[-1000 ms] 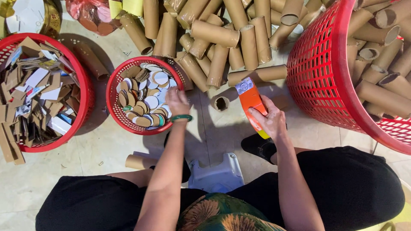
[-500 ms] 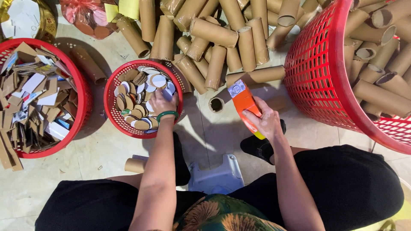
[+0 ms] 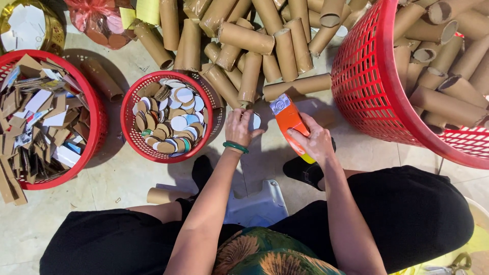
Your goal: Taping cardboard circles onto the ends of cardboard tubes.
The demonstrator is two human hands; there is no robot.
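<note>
Left hand: the left hand (image 3: 239, 127), wearing a green bangle (image 3: 236, 147) at the wrist, is curling its fingers (image 3: 238, 114) loosely around a small cardboard tube end with a white round cap (image 3: 255, 121); the cap is showing just right of the fingertips, and how firmly it is being gripped cannot be told.
Right hand: the right hand (image 3: 313, 142) is closing its fingers (image 3: 300, 136) around an orange plastic-handled cutter with a silvery head (image 3: 288, 118); the head is sticking out beyond the fingertips, pointing toward the tube pile.
Between the hands: the 2 hands are sitting near each other, the cap lying just left of the cutter's head.
Below the wrists: a pale plastic stool (image 3: 254, 209) is standing under the forearms, and 1 loose brown cardboard tube (image 3: 164, 195) is lying on the floor left of it.
Left of the left fingers: a small red mesh basket (image 3: 133, 138) is holding round cardboard discs (image 3: 170, 119), brown and white, just beside the hand.
Beyond the fingertips: a heap of long brown cardboard tubes (image 3: 249, 48) is lying on the tiled floor.
Right of the right fingers: a big red mesh basket (image 3: 374, 81) is holding more brown tubes.
Far left: a wide red tub (image 3: 94, 127) is holding flat cardboard scraps (image 3: 35, 117).
</note>
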